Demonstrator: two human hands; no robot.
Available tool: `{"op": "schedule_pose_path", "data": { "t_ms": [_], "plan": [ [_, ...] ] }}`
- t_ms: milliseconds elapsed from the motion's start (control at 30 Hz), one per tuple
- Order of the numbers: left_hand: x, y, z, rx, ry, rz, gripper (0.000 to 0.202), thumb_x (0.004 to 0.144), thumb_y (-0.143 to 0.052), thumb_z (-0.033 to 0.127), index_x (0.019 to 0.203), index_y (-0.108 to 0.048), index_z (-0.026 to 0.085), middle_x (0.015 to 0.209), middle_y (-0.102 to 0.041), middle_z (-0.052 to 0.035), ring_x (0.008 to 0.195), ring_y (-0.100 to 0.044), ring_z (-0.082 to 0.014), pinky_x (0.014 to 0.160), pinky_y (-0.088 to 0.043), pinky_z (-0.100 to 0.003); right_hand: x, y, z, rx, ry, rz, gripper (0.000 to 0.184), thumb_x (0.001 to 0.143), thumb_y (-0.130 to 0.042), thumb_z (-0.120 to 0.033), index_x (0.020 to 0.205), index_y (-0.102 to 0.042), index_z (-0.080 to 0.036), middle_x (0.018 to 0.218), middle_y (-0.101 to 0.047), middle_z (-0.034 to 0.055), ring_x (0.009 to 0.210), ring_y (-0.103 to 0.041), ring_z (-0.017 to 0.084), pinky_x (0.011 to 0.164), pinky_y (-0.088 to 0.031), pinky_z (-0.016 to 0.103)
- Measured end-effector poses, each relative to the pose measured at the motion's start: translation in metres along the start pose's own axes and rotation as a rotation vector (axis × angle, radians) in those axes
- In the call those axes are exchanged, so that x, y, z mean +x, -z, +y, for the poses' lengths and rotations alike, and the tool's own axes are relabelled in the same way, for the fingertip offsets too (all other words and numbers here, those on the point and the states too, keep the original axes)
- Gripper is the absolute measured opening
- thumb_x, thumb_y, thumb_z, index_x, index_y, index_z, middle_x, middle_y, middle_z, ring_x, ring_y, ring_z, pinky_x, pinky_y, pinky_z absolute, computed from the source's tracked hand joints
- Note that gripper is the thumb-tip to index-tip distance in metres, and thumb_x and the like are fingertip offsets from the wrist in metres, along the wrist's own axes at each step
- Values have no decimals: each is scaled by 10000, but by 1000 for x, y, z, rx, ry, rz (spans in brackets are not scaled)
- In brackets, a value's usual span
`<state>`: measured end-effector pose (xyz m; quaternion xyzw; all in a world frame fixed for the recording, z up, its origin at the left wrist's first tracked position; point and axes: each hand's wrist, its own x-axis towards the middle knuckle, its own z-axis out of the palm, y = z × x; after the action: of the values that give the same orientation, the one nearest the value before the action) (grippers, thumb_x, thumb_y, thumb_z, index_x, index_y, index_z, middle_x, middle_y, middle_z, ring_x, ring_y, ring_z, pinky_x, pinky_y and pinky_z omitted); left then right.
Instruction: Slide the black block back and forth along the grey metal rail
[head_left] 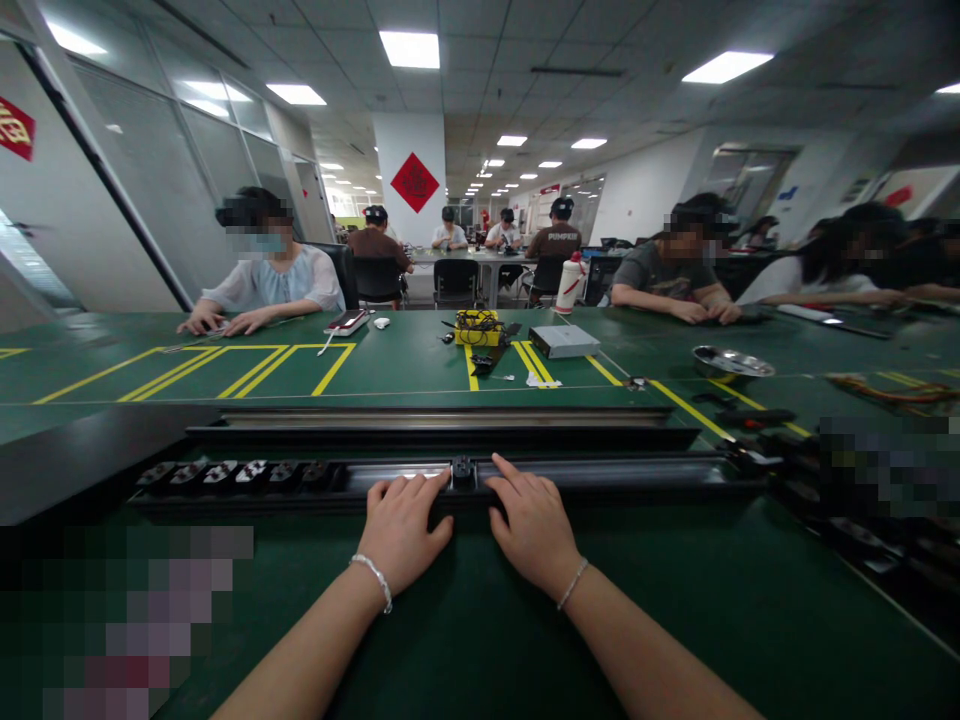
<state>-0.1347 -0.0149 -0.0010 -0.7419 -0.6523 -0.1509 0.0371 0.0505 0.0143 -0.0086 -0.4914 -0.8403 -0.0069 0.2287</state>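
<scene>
- At the left end of the long black rail (pixel 615 473), which is open like a trough, six small socket pieces (pixel 252 472) sit in a row.
- The left hand (pixel 403 525) lays loosely bent fingers on the rail, thumb apart, and grasps nothing.
- Inside the rail, between both hands, stands one small black block (pixel 462 469).
- Farther back, a yellow box (pixel 480 340) holds tangled black cables (pixel 478 321).
- The right hand (pixel 534 525) is spread at the rail, holding nothing.
- Rightmost stands a metal bowl (pixel 735 373); its inside is unclear.
</scene>
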Motion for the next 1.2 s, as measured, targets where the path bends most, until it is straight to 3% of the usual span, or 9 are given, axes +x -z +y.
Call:
{"op": "schedule_pose_path", "data": {
  "t_ms": [1200],
  "plan": [
    [2,4,3,30,23,-62,505,759,-463,378,1259,-397,357,1048,-582,-20,993,-467,-214,862,-248,-404,0,2,-1,-6,6,-4,295,766,-469,-224,1049,-549,-241,1336,-424,13,1034,-476,193,888,-304,350]
  ]
}}
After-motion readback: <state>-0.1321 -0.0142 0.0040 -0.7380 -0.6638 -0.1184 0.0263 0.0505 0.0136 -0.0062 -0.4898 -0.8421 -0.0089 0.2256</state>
